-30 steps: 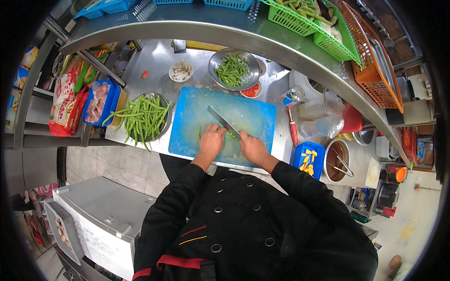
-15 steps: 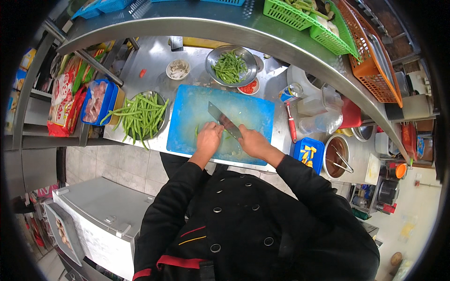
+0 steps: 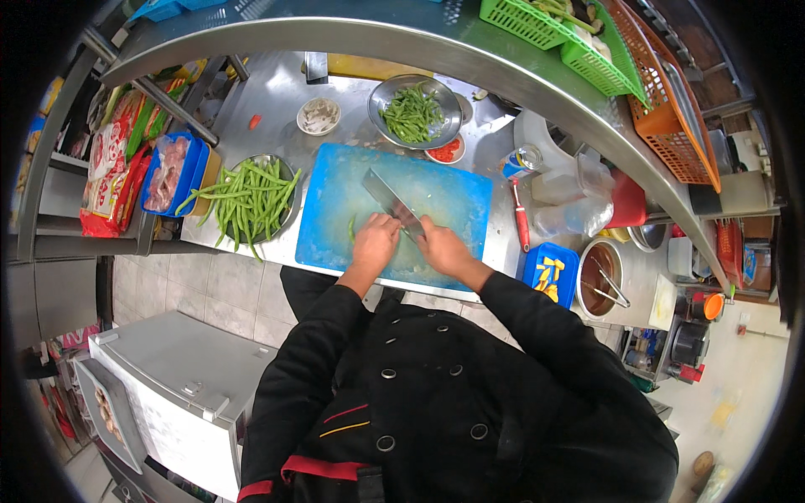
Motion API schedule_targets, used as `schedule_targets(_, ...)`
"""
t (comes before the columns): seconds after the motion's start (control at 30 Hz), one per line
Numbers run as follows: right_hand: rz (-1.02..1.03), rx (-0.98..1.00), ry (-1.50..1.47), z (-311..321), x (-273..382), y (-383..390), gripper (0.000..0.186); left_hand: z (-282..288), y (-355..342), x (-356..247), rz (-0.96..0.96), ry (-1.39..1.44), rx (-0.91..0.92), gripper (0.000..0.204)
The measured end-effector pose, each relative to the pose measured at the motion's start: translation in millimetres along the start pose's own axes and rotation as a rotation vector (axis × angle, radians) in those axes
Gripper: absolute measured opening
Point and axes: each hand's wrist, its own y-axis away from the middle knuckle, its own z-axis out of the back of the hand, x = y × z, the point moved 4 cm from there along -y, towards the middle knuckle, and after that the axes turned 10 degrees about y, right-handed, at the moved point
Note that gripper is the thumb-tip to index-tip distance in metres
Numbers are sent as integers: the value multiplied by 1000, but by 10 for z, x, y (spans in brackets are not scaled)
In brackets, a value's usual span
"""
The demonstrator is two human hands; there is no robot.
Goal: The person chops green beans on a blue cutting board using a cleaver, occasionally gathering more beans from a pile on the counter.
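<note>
Two hands close together toward the cutting board's [image 3: 331,180] near edge! Right hand [image 3: 444,248] grips the knife [image 3: 386,197]; left hand [image 3: 376,239] curls beside the blade, its hold hidden, green bean [image 3: 351,227] at its left. A fingertip drifting under the blade could get nicked.

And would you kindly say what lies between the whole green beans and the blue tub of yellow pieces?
In the head view: the cutting board, with left hand, knife and right hand over it.
</note>
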Motion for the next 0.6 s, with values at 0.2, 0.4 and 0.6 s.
schedule_targets(0.2,44,67,15,230,89,-121,32,64,-2,39,-13,54,-5,7)
schedule_targets(0.4,-36,-37,-18,-33,180,-254,29,168,-76,95,9,127,134,8)
schedule_targets(0.6,41,1,-125,188,130,-116,36,824,167,296,440,85,-119,17)
